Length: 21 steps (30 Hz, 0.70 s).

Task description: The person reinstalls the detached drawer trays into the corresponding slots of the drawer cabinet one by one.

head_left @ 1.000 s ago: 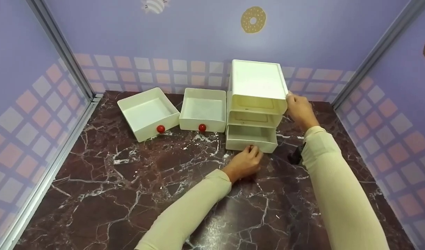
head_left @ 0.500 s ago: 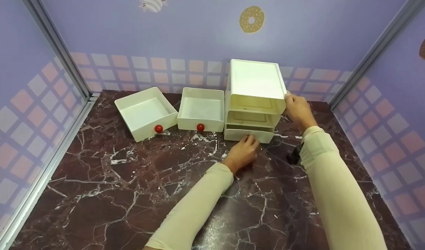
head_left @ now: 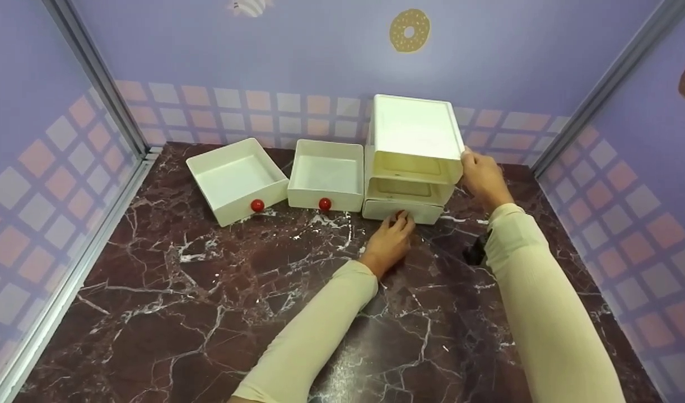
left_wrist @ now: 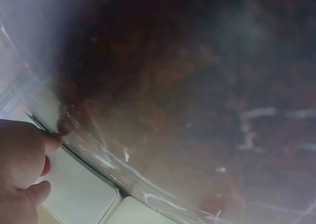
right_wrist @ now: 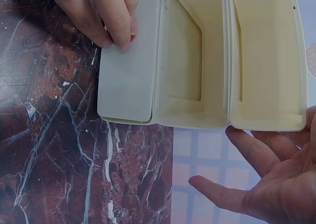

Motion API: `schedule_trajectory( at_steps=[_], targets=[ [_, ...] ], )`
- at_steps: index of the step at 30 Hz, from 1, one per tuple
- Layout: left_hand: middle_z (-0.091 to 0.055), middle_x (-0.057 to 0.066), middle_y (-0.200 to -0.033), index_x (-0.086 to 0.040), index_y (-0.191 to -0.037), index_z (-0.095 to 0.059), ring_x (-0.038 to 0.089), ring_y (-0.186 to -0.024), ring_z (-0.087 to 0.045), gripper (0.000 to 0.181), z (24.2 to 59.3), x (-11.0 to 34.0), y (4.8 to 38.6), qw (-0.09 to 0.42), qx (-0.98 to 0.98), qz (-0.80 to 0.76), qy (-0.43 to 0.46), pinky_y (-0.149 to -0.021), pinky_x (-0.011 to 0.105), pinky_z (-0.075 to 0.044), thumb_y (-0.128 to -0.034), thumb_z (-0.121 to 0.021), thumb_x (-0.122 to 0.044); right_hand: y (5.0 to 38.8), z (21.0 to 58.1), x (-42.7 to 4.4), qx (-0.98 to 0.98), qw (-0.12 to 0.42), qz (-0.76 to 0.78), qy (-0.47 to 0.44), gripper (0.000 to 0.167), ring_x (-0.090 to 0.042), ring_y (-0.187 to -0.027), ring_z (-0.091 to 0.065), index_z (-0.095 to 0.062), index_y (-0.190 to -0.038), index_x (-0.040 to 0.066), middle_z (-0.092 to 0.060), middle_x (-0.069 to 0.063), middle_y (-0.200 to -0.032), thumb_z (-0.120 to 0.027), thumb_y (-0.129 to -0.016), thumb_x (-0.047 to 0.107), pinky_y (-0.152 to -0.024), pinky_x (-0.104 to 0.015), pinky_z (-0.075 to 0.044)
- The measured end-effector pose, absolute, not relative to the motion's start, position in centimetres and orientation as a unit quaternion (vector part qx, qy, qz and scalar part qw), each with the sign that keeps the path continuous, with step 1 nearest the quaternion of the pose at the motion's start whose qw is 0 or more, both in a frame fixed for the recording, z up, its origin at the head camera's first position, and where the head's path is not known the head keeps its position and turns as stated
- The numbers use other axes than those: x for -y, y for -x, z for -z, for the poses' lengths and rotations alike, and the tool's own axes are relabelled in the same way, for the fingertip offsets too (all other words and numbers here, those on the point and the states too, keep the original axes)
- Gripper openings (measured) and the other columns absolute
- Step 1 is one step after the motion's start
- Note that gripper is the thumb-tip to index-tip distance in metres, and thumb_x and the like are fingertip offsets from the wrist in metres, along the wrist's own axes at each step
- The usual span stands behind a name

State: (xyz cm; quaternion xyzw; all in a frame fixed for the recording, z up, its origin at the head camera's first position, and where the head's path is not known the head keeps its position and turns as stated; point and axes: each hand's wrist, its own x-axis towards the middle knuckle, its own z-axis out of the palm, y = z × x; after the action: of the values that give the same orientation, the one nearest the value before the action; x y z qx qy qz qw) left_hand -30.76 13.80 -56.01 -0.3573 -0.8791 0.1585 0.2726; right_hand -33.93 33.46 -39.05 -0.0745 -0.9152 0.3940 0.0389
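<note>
A white three-tier drawer cabinet (head_left: 418,127) stands upright by the back wall, its two upper slots without drawers. The bottom drawer (head_left: 382,211) sits in the lowest slot, its front nearly level with the cabinet. With thumb and fingers, my left hand (head_left: 390,240) holds that drawer's red knob (left_wrist: 46,166), largely covered by the fingers. My right hand (head_left: 485,178) rests against the cabinet's right side near the top. In the right wrist view, its fingers (right_wrist: 254,152) are extended and spread along the cabinet wall.
Left of the cabinet, a white drawer (head_left: 326,168) with a red knob stands on the dark marbled tabletop (head_left: 252,302). A second such drawer (head_left: 236,179) lies angled farther left. Purple walls (head_left: 320,56) enclose the back and sides.
My left hand has pushed the bottom drawer back into the cabinet, from sticking out to almost flush. The right hand has stayed at the cabinet's side.
</note>
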Motion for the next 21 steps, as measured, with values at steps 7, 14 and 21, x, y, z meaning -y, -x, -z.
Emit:
schedule_trajectory(
  at_steps=[7, 14, 21],
  targets=[
    [-0.062, 0.007, -0.141, -0.015, -0.133, -0.066, 0.027, -0.133, -0.057, 0.038, 54.4, -13.0, 30.0, 0.225, 0.886, -0.149, 0.377, -0.105, 0.043, -0.052, -0.1059, -0.040, -0.019, 33.8, 39.1, -33.7, 0.911, 0.039, -0.402, 0.082, 0.064, -0.032, -0.117, -0.054, -0.053, -0.147, 0.004, -0.060, -0.024, -0.136, -0.024, -0.108, 0.045, -0.101, -0.048, -0.046],
    [-0.073, 0.005, -0.111, -0.014, -0.130, -0.060, 0.026, -0.104, -0.066, 0.031, 51.4, -6.5, 33.4, 0.289, 0.867, -0.121, 0.387, -0.093, 0.046, -0.057, -0.1049, -0.047, -0.027, 34.0, 38.9, -33.6, 0.913, 0.043, -0.399, 0.078, 0.065, -0.034, -0.119, -0.052, -0.054, -0.145, 0.002, -0.058, -0.025, -0.138, -0.023, -0.108, 0.046, -0.107, -0.052, -0.043],
    [-0.047, 0.016, -0.154, -0.020, -0.155, -0.037, 0.046, -0.146, -0.037, 0.075, 49.6, 1.3, 36.9, 0.193, 0.941, -0.101, 0.260, -0.111, 0.078, -0.029, -0.0957, -0.053, -0.062, 34.2, 39.1, -33.3, 0.915, 0.036, -0.394, 0.076, 0.066, -0.035, -0.121, -0.052, -0.052, -0.147, 0.001, -0.056, -0.024, -0.143, -0.022, -0.109, 0.046, -0.110, -0.055, -0.042]
  ],
)
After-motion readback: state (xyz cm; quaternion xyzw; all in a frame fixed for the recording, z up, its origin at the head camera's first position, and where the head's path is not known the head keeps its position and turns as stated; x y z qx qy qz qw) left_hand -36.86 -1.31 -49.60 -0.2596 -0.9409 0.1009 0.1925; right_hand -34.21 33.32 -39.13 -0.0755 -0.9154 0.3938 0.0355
